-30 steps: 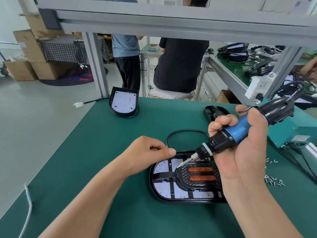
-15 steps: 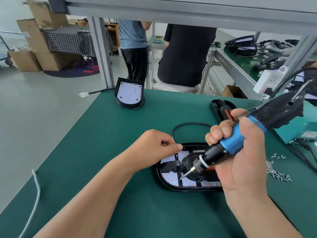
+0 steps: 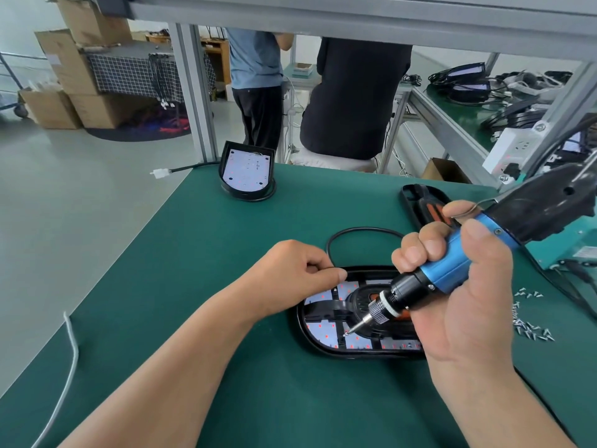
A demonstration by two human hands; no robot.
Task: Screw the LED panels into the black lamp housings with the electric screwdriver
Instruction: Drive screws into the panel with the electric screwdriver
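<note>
A black lamp housing [image 3: 310, 342] lies flat on the green bench in front of me, its white LED panel [image 3: 324, 333] with red dots showing under a black frame. My right hand [image 3: 458, 302] grips the blue and black electric screwdriver [image 3: 452, 265], tilted down to the left. Its bit tip [image 3: 346, 333] touches a screw spot near the panel's lower middle. My left hand [image 3: 297, 273] rests with curled fingers on the housing's upper left rim, thumb against forefinger; whether it pinches anything I cannot tell. A black cable [image 3: 358, 232] loops behind the housing.
A second housing with panel [image 3: 247, 168] stands at the bench's far left edge. Another black part [image 3: 420, 202] lies at the back right. Loose screws [image 3: 529, 324] are scattered to the right, by a teal box [image 3: 568, 250]. A white cord [image 3: 69, 360] hangs at the left edge. Two people stand beyond.
The screwdriver came down and left, its bit going from above the panel's centre onto the lower middle. My left hand stayed on the housing's rim. The view moved closer.
</note>
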